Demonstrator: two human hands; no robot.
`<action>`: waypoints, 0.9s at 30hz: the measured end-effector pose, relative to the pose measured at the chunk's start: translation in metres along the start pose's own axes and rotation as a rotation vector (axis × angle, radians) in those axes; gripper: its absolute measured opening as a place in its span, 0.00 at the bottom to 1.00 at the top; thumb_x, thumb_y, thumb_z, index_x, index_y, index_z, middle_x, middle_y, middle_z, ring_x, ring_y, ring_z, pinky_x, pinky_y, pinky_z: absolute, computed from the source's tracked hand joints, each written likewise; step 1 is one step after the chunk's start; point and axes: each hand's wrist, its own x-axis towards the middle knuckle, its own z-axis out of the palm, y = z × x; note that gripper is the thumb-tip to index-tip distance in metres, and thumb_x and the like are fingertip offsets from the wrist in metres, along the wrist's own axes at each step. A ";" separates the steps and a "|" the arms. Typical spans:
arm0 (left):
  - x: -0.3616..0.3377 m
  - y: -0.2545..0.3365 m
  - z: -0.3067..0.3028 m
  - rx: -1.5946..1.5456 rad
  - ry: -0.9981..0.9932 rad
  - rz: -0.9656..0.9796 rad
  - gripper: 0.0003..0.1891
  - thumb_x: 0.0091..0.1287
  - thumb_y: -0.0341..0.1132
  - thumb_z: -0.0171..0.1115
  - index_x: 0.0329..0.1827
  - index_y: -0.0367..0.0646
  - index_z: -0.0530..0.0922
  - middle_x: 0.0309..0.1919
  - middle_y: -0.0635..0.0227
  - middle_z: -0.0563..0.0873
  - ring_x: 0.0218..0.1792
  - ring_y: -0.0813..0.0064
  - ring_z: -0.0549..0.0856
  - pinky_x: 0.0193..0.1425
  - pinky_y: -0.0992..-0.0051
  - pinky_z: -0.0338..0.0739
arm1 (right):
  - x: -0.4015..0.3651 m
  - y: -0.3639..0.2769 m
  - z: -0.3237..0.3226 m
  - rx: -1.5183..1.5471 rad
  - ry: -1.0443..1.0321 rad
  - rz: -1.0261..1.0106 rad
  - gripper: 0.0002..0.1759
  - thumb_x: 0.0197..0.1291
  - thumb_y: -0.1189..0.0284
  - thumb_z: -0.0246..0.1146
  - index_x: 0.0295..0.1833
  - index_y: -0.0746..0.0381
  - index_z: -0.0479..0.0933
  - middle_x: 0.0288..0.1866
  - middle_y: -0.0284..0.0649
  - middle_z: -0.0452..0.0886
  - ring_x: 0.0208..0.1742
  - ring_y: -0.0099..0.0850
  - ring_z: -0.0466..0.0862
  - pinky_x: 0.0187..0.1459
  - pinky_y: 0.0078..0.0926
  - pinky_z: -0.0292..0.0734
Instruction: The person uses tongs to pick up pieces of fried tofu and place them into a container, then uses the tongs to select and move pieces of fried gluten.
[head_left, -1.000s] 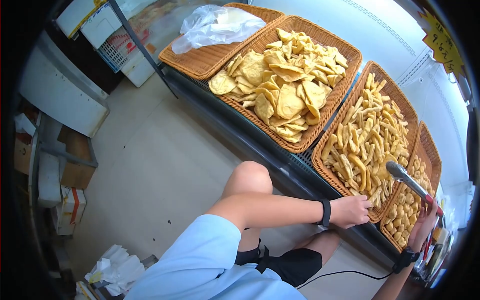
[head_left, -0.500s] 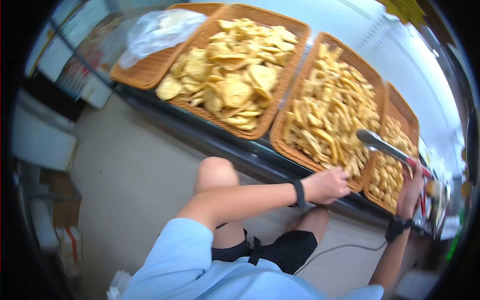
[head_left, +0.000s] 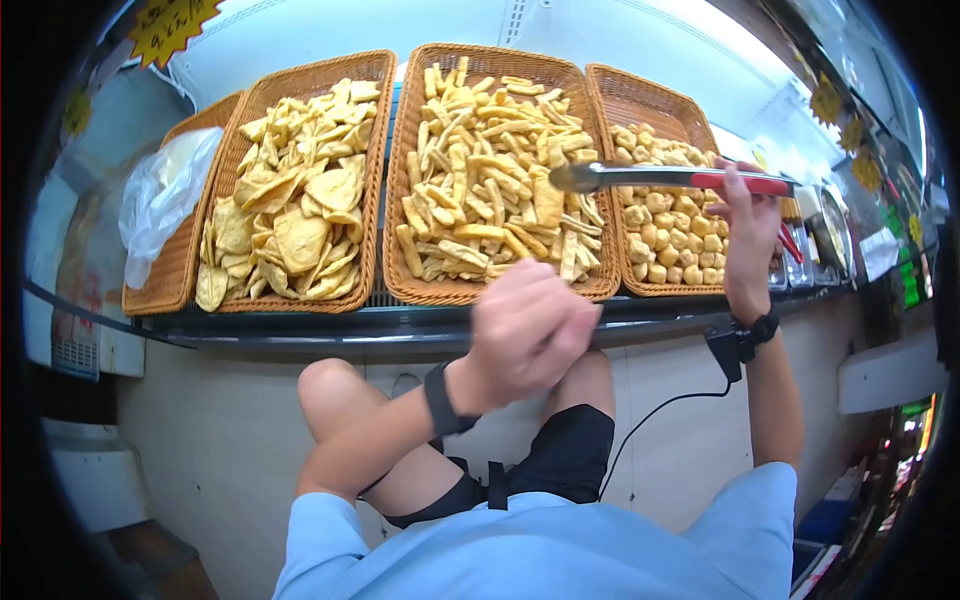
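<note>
My right hand (head_left: pixel 745 222) grips metal tongs (head_left: pixel 640 178) by their red handle. The tongs lie level, with their closed tips over the right edge of the middle wicker basket (head_left: pixel 420 290), which is full of fried tofu strips (head_left: pixel 490 180). My left hand (head_left: pixel 525 330) is raised in front of that basket's near rim, fingers curled, blurred; nothing shows in it. A black band sits on each wrist, and a cable hangs from the right one.
A left basket (head_left: pixel 375 150) holds flat fried tofu pieces, and a right basket (head_left: pixel 690 120) holds tofu puffs. A far-left basket (head_left: pixel 165 285) has a plastic bag (head_left: pixel 160 195) in it. A dark shelf edge (head_left: pixel 300 325) runs below the baskets. My bare knee (head_left: pixel 335 385) is under it.
The view has swung to face the baskets squarely. My left hand has come off the middle basket's rim and lifted. The tongs have turned level over the strips.
</note>
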 end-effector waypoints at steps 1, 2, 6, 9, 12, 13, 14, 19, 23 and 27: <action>0.010 0.018 -0.009 -0.062 0.108 -0.013 0.21 0.75 0.42 0.54 0.24 0.41 0.81 0.20 0.67 0.80 0.19 0.70 0.72 0.28 0.69 0.64 | -0.005 0.000 0.002 0.012 -0.020 -0.033 0.21 0.69 0.67 0.67 0.59 0.66 0.70 0.57 0.47 0.81 0.54 0.29 0.85 0.39 0.19 0.83; 0.019 0.037 -0.026 -0.140 0.076 -0.033 0.29 0.81 0.51 0.39 0.29 0.42 0.80 0.19 0.67 0.80 0.20 0.73 0.71 0.29 0.69 0.64 | -0.010 0.003 0.001 0.042 -0.027 -0.026 0.21 0.69 0.69 0.68 0.60 0.66 0.70 0.56 0.47 0.81 0.53 0.29 0.85 0.39 0.20 0.84; 0.064 0.063 -0.060 -0.426 0.059 -0.026 0.27 0.80 0.50 0.40 0.28 0.43 0.78 0.19 0.69 0.78 0.19 0.74 0.70 0.29 0.70 0.63 | -0.025 0.024 0.001 0.074 -0.027 0.001 0.20 0.70 0.68 0.66 0.61 0.65 0.71 0.58 0.47 0.83 0.53 0.27 0.85 0.40 0.19 0.83; 0.070 0.074 -0.057 -0.524 0.083 0.024 0.25 0.79 0.49 0.41 0.28 0.44 0.77 0.19 0.70 0.77 0.19 0.75 0.69 0.28 0.71 0.62 | -0.029 0.029 0.009 0.115 -0.025 0.037 0.20 0.68 0.71 0.68 0.60 0.64 0.70 0.55 0.46 0.82 0.51 0.28 0.86 0.39 0.20 0.84; 0.060 0.092 -0.054 -0.580 0.124 0.080 0.23 0.78 0.48 0.42 0.28 0.45 0.75 0.19 0.71 0.75 0.19 0.76 0.68 0.28 0.72 0.61 | -0.037 0.032 0.015 0.162 -0.014 0.074 0.20 0.68 0.71 0.68 0.60 0.64 0.70 0.55 0.46 0.82 0.51 0.28 0.86 0.39 0.20 0.84; 0.057 0.095 -0.053 -0.595 0.145 0.092 0.22 0.78 0.47 0.43 0.28 0.45 0.75 0.19 0.71 0.75 0.19 0.76 0.68 0.28 0.72 0.61 | -0.038 0.033 0.017 0.190 0.000 0.055 0.20 0.68 0.71 0.68 0.59 0.65 0.70 0.55 0.47 0.83 0.51 0.28 0.86 0.39 0.20 0.84; 0.057 0.096 -0.053 -0.607 0.160 0.099 0.22 0.78 0.47 0.43 0.28 0.45 0.74 0.19 0.72 0.74 0.19 0.76 0.67 0.28 0.72 0.61 | -0.042 0.033 0.014 0.166 0.012 0.072 0.19 0.69 0.71 0.67 0.59 0.65 0.70 0.55 0.47 0.83 0.50 0.28 0.86 0.39 0.20 0.84; 0.059 0.103 -0.053 -0.635 0.224 0.170 0.19 0.76 0.45 0.45 0.27 0.47 0.72 0.20 0.74 0.72 0.18 0.78 0.66 0.27 0.74 0.59 | -0.035 0.029 0.005 0.127 0.049 0.076 0.18 0.69 0.72 0.66 0.59 0.65 0.70 0.56 0.48 0.82 0.52 0.28 0.85 0.37 0.19 0.83; 0.063 0.111 -0.048 -0.680 0.276 0.225 0.17 0.75 0.44 0.46 0.27 0.48 0.70 0.20 0.75 0.69 0.18 0.79 0.64 0.27 0.75 0.58 | -0.036 0.028 -0.006 0.061 0.034 0.085 0.20 0.70 0.72 0.66 0.62 0.64 0.69 0.58 0.48 0.81 0.53 0.28 0.84 0.39 0.20 0.84; 0.068 0.116 -0.051 -0.684 0.328 0.271 0.16 0.74 0.42 0.48 0.26 0.49 0.68 0.20 0.77 0.67 0.18 0.80 0.63 0.26 0.76 0.57 | -0.016 0.013 -0.008 0.045 0.076 -0.045 0.19 0.71 0.71 0.65 0.62 0.64 0.69 0.60 0.47 0.80 0.53 0.27 0.83 0.42 0.21 0.84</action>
